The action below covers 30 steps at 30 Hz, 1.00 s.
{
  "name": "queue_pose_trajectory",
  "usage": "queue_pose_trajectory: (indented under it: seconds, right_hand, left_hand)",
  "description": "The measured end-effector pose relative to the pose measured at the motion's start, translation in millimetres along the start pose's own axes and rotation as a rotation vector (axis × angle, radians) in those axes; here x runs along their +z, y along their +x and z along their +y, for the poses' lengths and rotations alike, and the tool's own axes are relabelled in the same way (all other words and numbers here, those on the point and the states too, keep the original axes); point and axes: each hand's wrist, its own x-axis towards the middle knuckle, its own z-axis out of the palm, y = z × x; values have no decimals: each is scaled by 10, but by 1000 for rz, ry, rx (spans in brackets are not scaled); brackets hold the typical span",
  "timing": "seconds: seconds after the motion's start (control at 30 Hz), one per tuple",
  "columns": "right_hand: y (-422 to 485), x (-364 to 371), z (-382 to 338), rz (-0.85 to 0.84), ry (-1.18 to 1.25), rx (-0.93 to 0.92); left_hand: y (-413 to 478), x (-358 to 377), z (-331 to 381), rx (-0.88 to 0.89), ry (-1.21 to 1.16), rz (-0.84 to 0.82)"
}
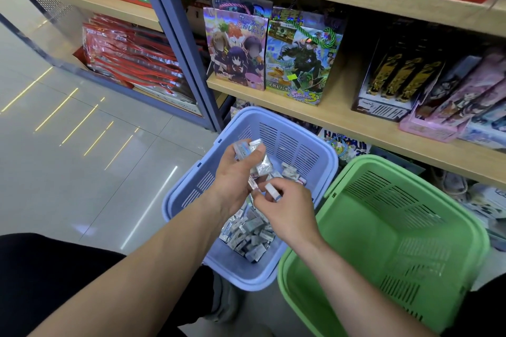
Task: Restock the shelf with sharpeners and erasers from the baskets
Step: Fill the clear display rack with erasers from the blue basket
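Observation:
A blue basket (298, 128) stands on the floor with a pile of small wrapped erasers (250, 235) in its bottom. Above it, my left hand (235, 178) grips a bunch of several wrapped erasers (254, 156) that stick out past the fingers. My right hand (287, 208), just right of the left, pinches one white eraser (273, 191) between thumb and fingers. A green basket (410, 227) to the right holds nothing that I can see. The wooden shelf (342, 120) runs behind both baskets.
On the shelf stand anime gift bags (236, 46), a Splatoon bag (301, 60), a dark boxed set (394, 82) and pink boxes (454, 107). More goods lie below the shelf. Red bags (131, 55) fill the left rack. My knees are at the bottom corners.

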Motion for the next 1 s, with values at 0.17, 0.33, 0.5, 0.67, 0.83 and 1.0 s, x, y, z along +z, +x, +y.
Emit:
queue_pose_trajectory:
  seconds: [0.17,0.33,0.5,0.67,0.83,1.0]
  right_hand:
    - [-1,-160,54,-11,138,97]
    - [155,-319,79,120,311,161]
    - [217,-374,52,100,374,153]
    - [216,-336,47,31,403,177]
    - [232,-304,52,13,401,176]
    - [266,-396,58,-98,393,204]
  left_hand:
    - [91,-143,95,3,6,23]
    - [51,-117,47,-58,-12,-9]
    - [11,-72,37,-80,-10,-62]
    - [-33,68,42,-155,-60,-62]
    - [-52,129,-6,-129,28,-83]
    - [-62,129,10,-77,61,-55]
